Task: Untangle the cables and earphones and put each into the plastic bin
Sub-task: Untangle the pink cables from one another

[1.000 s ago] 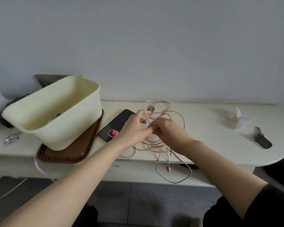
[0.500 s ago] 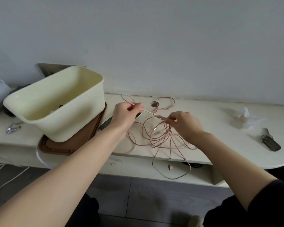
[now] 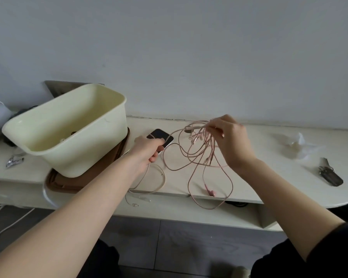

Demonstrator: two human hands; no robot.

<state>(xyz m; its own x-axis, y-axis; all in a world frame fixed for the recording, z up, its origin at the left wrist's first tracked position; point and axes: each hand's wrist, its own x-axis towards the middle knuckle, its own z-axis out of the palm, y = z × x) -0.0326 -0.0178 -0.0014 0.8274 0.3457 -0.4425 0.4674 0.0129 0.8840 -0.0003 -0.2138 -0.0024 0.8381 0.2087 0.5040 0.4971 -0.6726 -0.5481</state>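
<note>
A pink earbud [image 3: 210, 192] and one loop of a tangle of thin pink earphone cords [image 3: 197, 155] dangle over the near edge of a cream table [image 3: 279, 189]. The left hand [image 3: 147, 149] curls its fingers round a pale cream cable [image 3: 164, 178]. The right hand [image 3: 229, 137] pinches the raised tangle. Further left stands a cream plastic bin [image 3: 84, 155]. Pulling the hands apart could tighten the knots, or snag the earbud on the table edge.

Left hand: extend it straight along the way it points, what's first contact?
Likely the black phone, lying just ahead of the left hand, which grips a pale cable; the hand's height over it is unclear.
</note>
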